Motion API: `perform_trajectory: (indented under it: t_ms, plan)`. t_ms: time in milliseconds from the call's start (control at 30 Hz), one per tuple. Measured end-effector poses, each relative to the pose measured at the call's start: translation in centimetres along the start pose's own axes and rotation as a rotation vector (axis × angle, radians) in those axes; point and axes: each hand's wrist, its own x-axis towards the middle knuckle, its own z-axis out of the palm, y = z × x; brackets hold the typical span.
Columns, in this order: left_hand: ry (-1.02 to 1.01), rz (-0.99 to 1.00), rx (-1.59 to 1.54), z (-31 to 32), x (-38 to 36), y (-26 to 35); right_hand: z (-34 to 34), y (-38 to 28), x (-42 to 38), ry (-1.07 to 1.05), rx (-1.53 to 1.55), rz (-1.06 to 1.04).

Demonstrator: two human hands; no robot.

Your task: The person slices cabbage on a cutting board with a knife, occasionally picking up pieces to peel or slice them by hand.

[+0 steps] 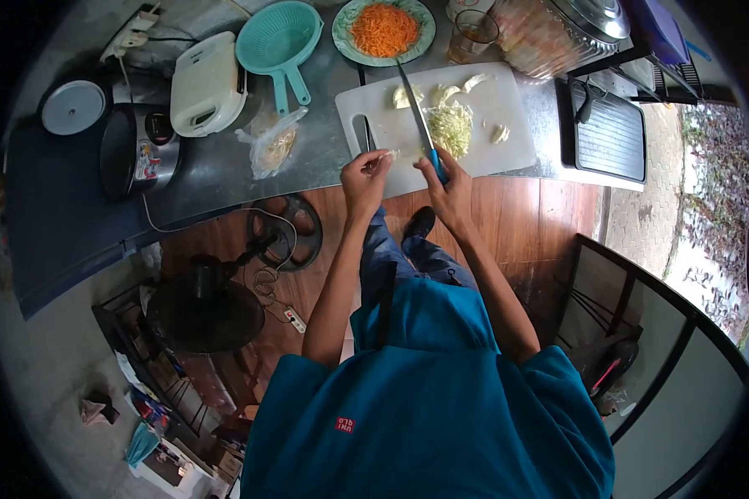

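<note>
Head view showed the right hand (pixel 448 179) wrapped tight around the blue-handled knife (pixel 418 116), blade lying across the white cutting board (pixel 512 137) beside the shredded cabbage (pixel 451 126). The left hand (pixel 364 173) pinched a small cabbage scrap (pixel 389 155) at the board's near edge. Beyond stood a plate of grated carrot (pixel 384 30) and a teal colander (pixel 279 41).

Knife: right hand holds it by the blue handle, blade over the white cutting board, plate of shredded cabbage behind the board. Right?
Not quite. The plate behind the cutting board holds shredded carrot, orange; the cabbage lies on the board itself. The head view shows this. The right hand does hold the knife by its blue handle.
</note>
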Motion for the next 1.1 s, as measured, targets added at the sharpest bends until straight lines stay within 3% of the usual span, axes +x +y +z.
perform_trajectory:
  t_ms: [67, 100, 200, 300, 433, 567, 900, 967, 1100]
  plan:
    - [0.205, 0.154, 0.256, 1.5, 1.3, -2.1, -1.0, 0.1, -1.2, -0.045, -0.029, 0.052]
    - [0.174, 0.352, 0.414, 1.9, 2.0, -2.8, -0.9, 3.1, -1.5, -0.043, -0.096, 0.082]
    - [0.243, 0.449, 0.698, 3.4, 2.3, -3.3, -2.3, 1.2, -3.7, -0.117, -0.325, 0.108]
    - [0.218, 0.462, 0.705, 3.8, 2.6, -4.3, -3.0, 0.5, -5.4, -0.267, -0.346, 0.125]
    - [0.179, 0.540, 0.644, 3.4, 2.6, -4.6, -1.6, 3.0, -7.0, -0.215, -0.278, 0.021]
    - [0.142, 0.601, 0.640, 3.3, 2.7, -4.8, -1.4, 2.7, -7.5, -0.267, -0.307, 0.200]
    - [0.190, 0.499, 0.623, 3.9, 1.8, -5.4, -0.4, 3.3, -7.5, -0.216, -0.309, 0.098]
    - [0.278, 0.443, 0.573, 4.3, 1.9, -5.5, -0.5, 3.1, -7.5, -0.219, -0.301, 0.103]
    - [0.295, 0.490, 0.590, 4.3, 2.3, -5.7, -0.3, 2.9, -7.6, -0.228, -0.372, 0.127]
